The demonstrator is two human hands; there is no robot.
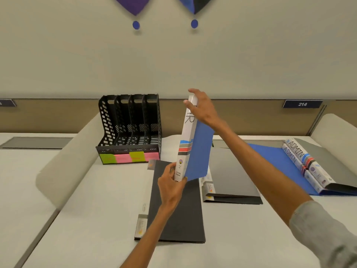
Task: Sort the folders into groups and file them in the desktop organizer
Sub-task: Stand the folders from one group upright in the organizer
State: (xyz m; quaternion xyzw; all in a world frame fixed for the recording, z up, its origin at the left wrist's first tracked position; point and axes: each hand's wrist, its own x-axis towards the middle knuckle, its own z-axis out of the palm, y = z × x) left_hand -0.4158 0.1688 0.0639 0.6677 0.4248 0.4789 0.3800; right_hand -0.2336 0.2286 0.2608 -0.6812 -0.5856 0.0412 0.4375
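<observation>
A: Clamped on the blue binder (199, 151) at both ends: right grip (201, 107) curled over the top of the white spine, left grip (172, 182) pinching the spine's lower end between thumb and fingers.
B: And the binder's place?
A: Held upright over a dark grey folder (177, 215) lying flat on the worktop (87, 219), spine toward the camera, just right of the black desktop organizer (129, 128) and outside it. Black lettering near the spine's top, partly hidden behind the right grip, ending in "R".
B: The organizer itself?
A: Standing at the worktop's far side, four upright slots, fronted by sticky notes (123, 157) in green, pink, green, pink.
B: Anything else worth a line?
A: Flat to the right of the first, second dark folder (231, 171). Farther right, two ADMIN binders (301, 159) stacked, spines side by side, over blue and grey covers. On the partition (251, 117) behind, number plate (302, 104) reading "214".
</observation>
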